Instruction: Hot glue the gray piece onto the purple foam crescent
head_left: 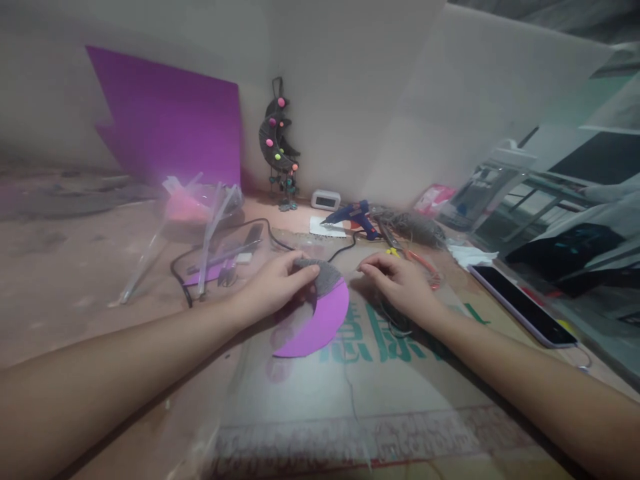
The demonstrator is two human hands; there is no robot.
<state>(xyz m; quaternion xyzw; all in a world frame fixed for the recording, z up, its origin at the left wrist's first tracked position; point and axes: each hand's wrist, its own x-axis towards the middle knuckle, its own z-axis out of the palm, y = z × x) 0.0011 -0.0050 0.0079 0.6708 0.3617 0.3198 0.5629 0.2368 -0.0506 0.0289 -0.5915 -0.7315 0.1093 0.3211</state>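
Purple foam crescent (320,323) (far tip wrapped in grey yarn (326,275)) pinched by left hand (273,288); right hand (400,283) just right of it, fingers curled on cardboard (400,387), grip unclear.

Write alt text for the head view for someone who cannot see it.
The left hand holds the grey-wrapped tip of a purple crescent lying on a cardboard sheet, the right hand resting beside it. Nearby lie a blue glue gun and a phone.

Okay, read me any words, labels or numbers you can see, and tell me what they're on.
Cardboard sheet: large green Chinese characters, partly covered by the purple crescent, too blurred to quote.
Cardboard's near edge: faint print, unreadable.
Small clock: display unreadable.
Pink packet: blurred.
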